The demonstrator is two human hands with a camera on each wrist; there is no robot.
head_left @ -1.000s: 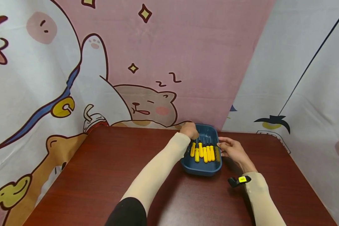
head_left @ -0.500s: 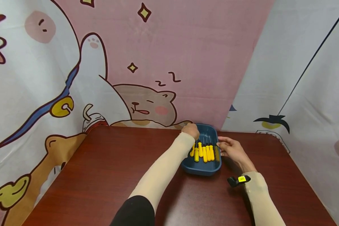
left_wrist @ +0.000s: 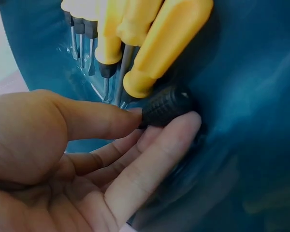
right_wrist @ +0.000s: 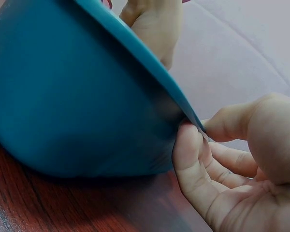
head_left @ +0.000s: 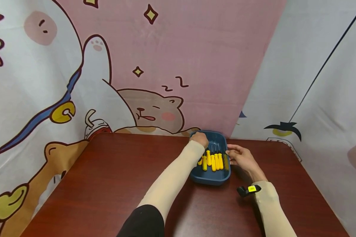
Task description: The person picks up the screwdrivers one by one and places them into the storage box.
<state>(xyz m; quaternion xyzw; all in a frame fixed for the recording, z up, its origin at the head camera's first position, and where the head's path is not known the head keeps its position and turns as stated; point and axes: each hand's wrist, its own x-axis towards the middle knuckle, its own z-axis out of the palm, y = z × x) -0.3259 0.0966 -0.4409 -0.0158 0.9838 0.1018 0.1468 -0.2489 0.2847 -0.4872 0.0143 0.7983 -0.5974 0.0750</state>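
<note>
A blue tray (head_left: 212,181) with rounded corners stands on the table, holding several screwdrivers (head_left: 213,163) with yellow handles, lying side by side. My left hand (head_left: 200,139) reaches into its far left part. In the left wrist view, thumb and fingers pinch a short black ridged piece (left_wrist: 166,105), just beside the nearest yellow handle (left_wrist: 171,46); what the black piece belongs to is hidden. My right hand (head_left: 244,160) is at the tray's right side. The right wrist view shows its thumb and fingers pinching the tray's rim (right_wrist: 152,63).
The brown wooden table (head_left: 121,177) reaches back to a cloth backdrop (head_left: 219,65) with cartoon animals. The tray stands close to that backdrop. A black strap device with a yellow label (head_left: 252,189) sits on the right wrist.
My left forearm has shifted slightly right and covers more of the leftmost screwdriver. The right hand keeps its grip on the tray, and the head view has drifted a little.
</note>
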